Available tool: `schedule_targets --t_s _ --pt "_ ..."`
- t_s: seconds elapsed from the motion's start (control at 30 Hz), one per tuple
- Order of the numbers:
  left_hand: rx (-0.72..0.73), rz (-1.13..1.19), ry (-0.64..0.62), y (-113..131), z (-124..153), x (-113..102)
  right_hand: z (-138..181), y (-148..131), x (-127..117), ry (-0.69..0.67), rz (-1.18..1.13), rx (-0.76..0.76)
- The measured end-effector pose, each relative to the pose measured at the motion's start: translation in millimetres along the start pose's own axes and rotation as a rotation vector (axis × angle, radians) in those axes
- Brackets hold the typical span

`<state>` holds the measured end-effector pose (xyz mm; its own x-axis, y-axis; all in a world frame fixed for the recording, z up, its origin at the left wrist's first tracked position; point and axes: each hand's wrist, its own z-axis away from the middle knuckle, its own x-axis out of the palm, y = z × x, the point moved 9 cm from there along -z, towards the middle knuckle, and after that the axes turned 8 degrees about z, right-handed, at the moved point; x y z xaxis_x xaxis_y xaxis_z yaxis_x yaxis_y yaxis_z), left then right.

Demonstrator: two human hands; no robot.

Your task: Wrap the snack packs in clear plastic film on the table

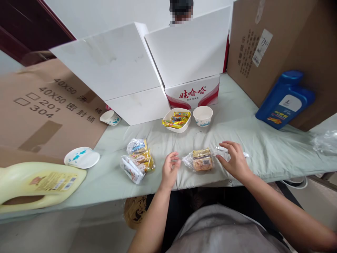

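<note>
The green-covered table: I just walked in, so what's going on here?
A person's left hand and right hand flank a clear-plastic-wrapped pack of golden-brown snacks on the pale green cloth, neither visibly gripping it. Behind it, a white bowl holds yellow-wrapped sticks, with a round white patterned cup to its right.

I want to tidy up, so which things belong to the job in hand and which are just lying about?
Likely in use: wrapped snack pack, between left hand and right hand.
Apparently lying about: pale yellow jug, blue bottle, brown cartons, white boxes.
</note>
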<state>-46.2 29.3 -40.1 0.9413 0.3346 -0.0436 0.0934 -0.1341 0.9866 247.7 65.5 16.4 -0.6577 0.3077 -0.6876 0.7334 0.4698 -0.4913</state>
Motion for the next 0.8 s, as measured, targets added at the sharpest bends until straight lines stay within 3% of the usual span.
schedule_targets --t_s 0.1,0.2,0.27,0.37,0.5,0.57,0.63,0.7,0.8 --pt "-0.123 0.046 -0.164 -7 2 33 -5 -32 -2 -0.002 -0.042 -0.153" --pt "-0.249 0.1 -0.157 -18 2 47 2 -63 29 -0.244 -0.091 -0.352" --pt "-0.28 0.142 -0.114 -23 1 45 8 -69 48 -0.348 -0.042 -0.405" --pt "-0.273 0.208 -0.017 -26 -6 25 11 -65 60 -0.385 0.035 -0.384" --pt "-0.19 0.233 0.235 -24 -16 -29 10 -62 60 -0.408 0.078 -0.35" --pt "-0.066 0.151 0.38 -10 -14 -56 9 -63 58 -0.409 0.079 -0.341" --pt "0.143 -0.034 0.444 18 -5 -65 6 -64 58 -0.398 0.063 -0.347" --pt "0.378 -0.258 0.266 48 3 -37 4 -65 59 -0.394 0.039 -0.36" --pt "0.54 -0.497 -0.232 60 13 34 3 -66 63 -0.414 0.028 -0.38"
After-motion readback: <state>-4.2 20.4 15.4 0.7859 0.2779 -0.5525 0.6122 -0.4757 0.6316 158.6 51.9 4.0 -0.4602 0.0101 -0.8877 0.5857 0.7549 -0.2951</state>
